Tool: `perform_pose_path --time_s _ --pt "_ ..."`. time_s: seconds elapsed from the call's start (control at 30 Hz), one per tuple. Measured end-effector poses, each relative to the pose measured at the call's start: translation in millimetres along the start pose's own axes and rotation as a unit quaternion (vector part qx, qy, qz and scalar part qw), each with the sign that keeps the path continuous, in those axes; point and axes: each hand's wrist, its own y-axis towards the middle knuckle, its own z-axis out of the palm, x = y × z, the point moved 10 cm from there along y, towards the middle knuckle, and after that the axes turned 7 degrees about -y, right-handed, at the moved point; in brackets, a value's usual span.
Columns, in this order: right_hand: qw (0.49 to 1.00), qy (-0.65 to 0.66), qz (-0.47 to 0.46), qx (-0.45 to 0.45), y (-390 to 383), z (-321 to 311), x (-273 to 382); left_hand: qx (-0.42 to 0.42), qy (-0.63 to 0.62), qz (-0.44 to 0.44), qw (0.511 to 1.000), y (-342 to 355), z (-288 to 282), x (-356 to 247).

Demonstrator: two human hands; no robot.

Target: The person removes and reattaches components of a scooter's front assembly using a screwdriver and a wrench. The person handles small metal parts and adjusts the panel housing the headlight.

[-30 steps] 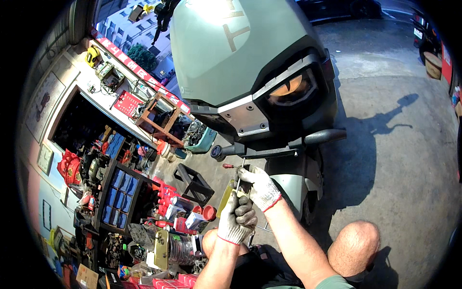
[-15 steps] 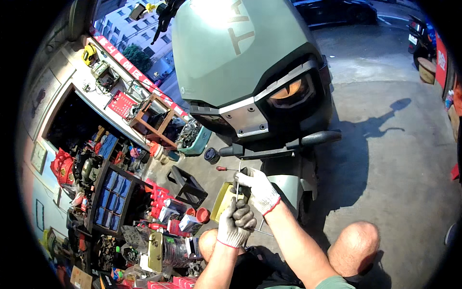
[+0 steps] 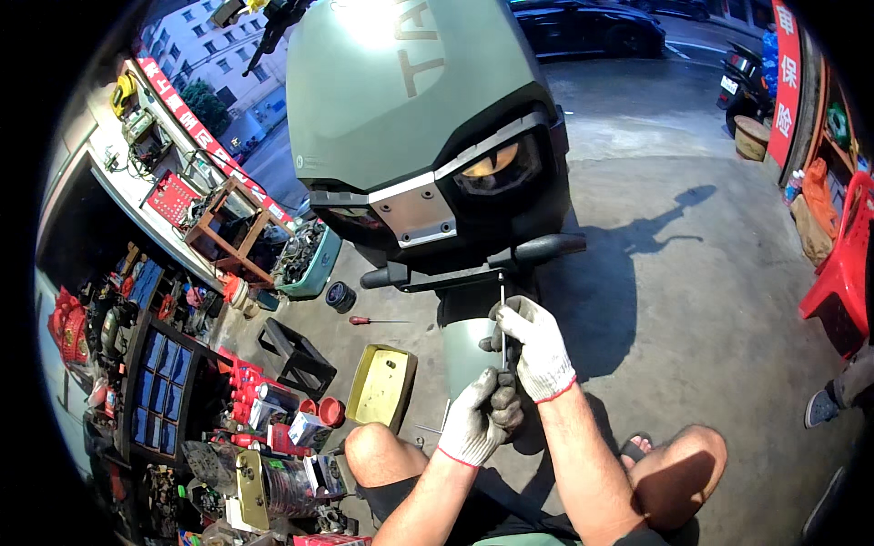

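A thin metal rod tool (image 3: 503, 293) stands nearly upright in front of me, its far tip at a dark bar (image 3: 455, 280) under the lamps of a green scooter (image 3: 401, 118). Closed around its lower end is my left hand (image 3: 475, 417), in a white glove with dark-stained fingers. Just above, my right hand (image 3: 535, 350), gloved the same way, pinches the shaft. Whatever handle the rod has is hidden in my left fist. Behind my hands is the scooter's pale green fender (image 3: 469, 346).
A yellow tray (image 3: 375, 387) with small parts lies left of my hands. Near it are a red-handled screwdriver (image 3: 361, 320), a dark round tub (image 3: 340, 297) and a black stool (image 3: 296, 355). Clutter lines the left side. At right stand a red plastic chair (image 3: 842, 264) and another person's shoe (image 3: 821, 409).
My view has swung to the right, so the scooter sits further left. Both hands still hold the rod, now nearer the fender, with its tip at the bar.
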Motion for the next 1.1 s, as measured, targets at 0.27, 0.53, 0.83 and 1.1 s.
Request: perform_pose_path --time_s 0.27,0.53,0.83,1.1 --pt "1.0 -0.007 0.001 0.015 11.0 -3.6 3.2 0.001 -0.018 0.003 1.0 7.1 -5.5 2.1" --pt "1.0 -0.007 0.004 0.013 12.9 -4.6 1.3 -0.038 0.001 0.015 0.999 7.1 -5.8 5.1" --pt "0.999 0.013 0.042 0.022 8.2 -0.7 1.5 -0.068 0.119 0.114 0.984 1.2 1.8 -14.9" --pt "0.977 0.185 0.064 0.081 10.3 11.2 -7.2 -0.05 0.334 0.341 0.878 -20.2 41.3 -57.4"
